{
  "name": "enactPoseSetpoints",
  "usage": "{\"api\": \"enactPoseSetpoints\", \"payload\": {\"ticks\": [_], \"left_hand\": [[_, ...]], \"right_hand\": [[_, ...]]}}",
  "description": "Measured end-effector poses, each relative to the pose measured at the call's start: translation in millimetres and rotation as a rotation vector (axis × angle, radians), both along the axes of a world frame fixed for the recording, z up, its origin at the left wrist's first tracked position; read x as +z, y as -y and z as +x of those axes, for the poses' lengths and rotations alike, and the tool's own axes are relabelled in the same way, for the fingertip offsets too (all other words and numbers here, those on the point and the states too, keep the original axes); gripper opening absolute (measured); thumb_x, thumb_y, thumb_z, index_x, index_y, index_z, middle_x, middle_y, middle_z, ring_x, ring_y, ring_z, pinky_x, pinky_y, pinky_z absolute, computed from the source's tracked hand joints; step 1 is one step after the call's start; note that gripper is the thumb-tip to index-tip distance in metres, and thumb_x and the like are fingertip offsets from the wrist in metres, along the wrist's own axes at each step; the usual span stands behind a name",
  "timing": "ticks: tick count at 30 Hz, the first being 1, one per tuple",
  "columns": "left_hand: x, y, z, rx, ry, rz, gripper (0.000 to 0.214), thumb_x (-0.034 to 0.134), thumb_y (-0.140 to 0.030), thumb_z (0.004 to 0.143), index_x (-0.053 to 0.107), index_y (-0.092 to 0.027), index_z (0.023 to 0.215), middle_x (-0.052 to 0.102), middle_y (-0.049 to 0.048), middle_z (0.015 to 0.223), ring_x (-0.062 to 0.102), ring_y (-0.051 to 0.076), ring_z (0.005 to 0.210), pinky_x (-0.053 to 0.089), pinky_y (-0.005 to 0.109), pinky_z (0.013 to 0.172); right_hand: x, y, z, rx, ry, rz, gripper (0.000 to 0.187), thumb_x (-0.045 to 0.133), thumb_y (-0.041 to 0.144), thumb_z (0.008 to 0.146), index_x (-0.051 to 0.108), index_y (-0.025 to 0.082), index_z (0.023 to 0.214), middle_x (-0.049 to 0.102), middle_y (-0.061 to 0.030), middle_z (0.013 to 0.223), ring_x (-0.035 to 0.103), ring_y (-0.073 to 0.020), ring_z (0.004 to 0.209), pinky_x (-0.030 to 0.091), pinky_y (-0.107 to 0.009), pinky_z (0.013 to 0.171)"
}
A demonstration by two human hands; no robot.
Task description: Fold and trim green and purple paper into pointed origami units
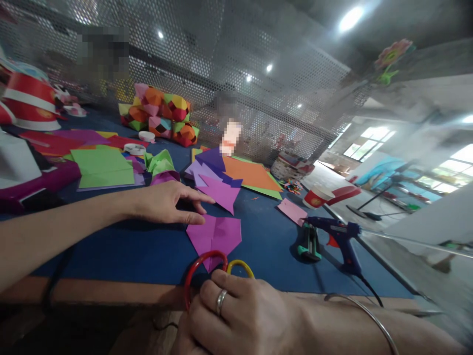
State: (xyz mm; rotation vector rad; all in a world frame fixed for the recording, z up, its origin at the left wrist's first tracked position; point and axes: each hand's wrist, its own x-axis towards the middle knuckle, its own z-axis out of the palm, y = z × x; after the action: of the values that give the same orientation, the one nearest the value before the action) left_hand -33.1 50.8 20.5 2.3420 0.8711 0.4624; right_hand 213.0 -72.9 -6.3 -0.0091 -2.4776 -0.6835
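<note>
My right hand, with a ring on one finger, is closed around a pair of scissors. Their red handle loop and yellow handle loop stick out past the fingers at the table's front edge, and the blades are hidden. A folded magenta paper piece lies flat just beyond the scissors. Over its upper left edge reaches my left hand, thumb and fingers apart. The index fingertip is close to a second magenta paper piece, which rests against lilac and dark purple folded papers.
Green paper sheets lie at left, an orange sheet behind. A blue glue gun rests on a stand at right, near a pink paper and a paper cup. Folded paper balls stand against the mesh.
</note>
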Motion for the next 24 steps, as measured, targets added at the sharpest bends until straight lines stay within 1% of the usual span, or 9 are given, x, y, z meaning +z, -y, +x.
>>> {"api": "enactPoseSetpoints", "payload": {"ticks": [3,7,9,12,14,18,20,22,24], "left_hand": [[-2.9,9,6,0.019,-0.006,0.077,0.069,0.082,-0.064,0.097,0.077,-0.028,0.156,0.090,0.0069,0.131,0.083,0.031,0.124,0.061,0.038,0.110],[-9.7,26,22,0.069,-0.051,0.298,0.091,0.082,-0.085,0.093,0.074,-0.022,0.159,0.079,0.0177,0.155,0.072,0.043,0.145,0.055,0.052,0.125],[-11.8,32,30,0.090,-0.096,0.341,0.092,0.084,-0.084,0.093,0.073,-0.020,0.158,0.075,0.0196,0.158,0.070,0.046,0.146,0.053,0.056,0.128],[-12.5,35,37,0.102,-0.140,0.333,0.085,0.089,-0.075,0.092,0.075,-0.019,0.154,0.078,0.0181,0.149,0.074,0.045,0.137,0.054,0.060,0.124],[-12.1,34,38,0.104,-0.147,0.327,0.082,0.090,-0.073,0.092,0.077,-0.018,0.150,0.078,0.0176,0.146,0.074,0.045,0.133,0.055,0.061,0.122],[-12.4,33,36,0.101,-0.147,0.333,0.081,0.087,-0.075,0.092,0.077,-0.018,0.147,0.078,0.0172,0.144,0.074,0.044,0.133,0.055,0.061,0.121],[-14.5,32,35,0.097,-0.141,0.346,0.078,0.087,-0.073,0.092,0.077,-0.018,0.146,0.078,0.0170,0.145,0.074,0.044,0.133,0.056,0.061,0.120],[-17.9,30,35,0.090,-0.131,0.367,0.070,0.086,-0.067,0.095,0.077,-0.018,0.144,0.079,0.0165,0.144,0.074,0.043,0.133,0.056,0.059,0.119],[-22.1,26,35,0.079,-0.122,0.386,0.057,0.084,-0.059,0.096,0.079,-0.020,0.138,0.080,0.0157,0.141,0.075,0.042,0.130,0.058,0.056,0.116]], "right_hand": [[-2.8,5,3,-0.026,0.000,0.014,0.032,0.069,0.017,0.110,0.072,0.021,0.078,0.056,0.0030,0.071,0.052,-0.0134,0.062,0.049,-0.029,0.061],[0.2,11,8,-0.057,0.003,0.011,0.032,0.069,0.012,0.110,0.072,0.021,0.079,0.059,0.0028,0.070,0.053,-0.0138,0.063,0.052,-0.027,0.065],[3.2,13,9,-0.067,0.009,-0.011,0.037,0.064,0.011,0.113,0.072,0.021,0.079,0.058,0.0030,0.069,0.052,-0.0136,0.062,0.052,-0.026,0.065],[5.8,16,9,-0.070,-0.027,-0.042,0.043,0.059,0.009,0.117,0.071,0.020,0.078,0.058,0.0035,0.067,0.052,-0.0129,0.061,0.051,-0.025,0.063],[6.3,17,8,-0.066,-0.058,-0.090,0.045,0.057,0.008,0.118,0.071,0.019,0.077,0.056,0.0042,0.067,0.053,-0.0116,0.059,0.051,-0.023,0.062],[13.7,16,12,-0.045,-0.102,-0.225,0.045,0.058,0.013,0.118,0.068,0.018,0.074,0.053,0.0054,0.065,0.048,-0.0097,0.053,0.042,-0.025,0.050],[23.2,13,15,-0.025,-0.098,-0.323,0.031,0.061,0.012,0.114,0.068,0.018,0.084,0.064,0.0034,0.072,0.056,-0.0099,0.055,0.042,-0.024,0.049],[34.2,7,17,-0.068,-0.134,-0.580,0.014,0.062,0.008,0.108,0.069,0.019,0.103,0.076,0.0008,0.086,0.069,-0.0108,0.066,0.051,-0.020,0.058],[43.2,-2,16,-0.188,-0.309,-0.910,0.014,0.062,0.009,0.104,0.064,0.022,0.109,0.076,0.0026,0.085,0.072,-0.0121,0.067,0.055,-0.020,0.062]]}}
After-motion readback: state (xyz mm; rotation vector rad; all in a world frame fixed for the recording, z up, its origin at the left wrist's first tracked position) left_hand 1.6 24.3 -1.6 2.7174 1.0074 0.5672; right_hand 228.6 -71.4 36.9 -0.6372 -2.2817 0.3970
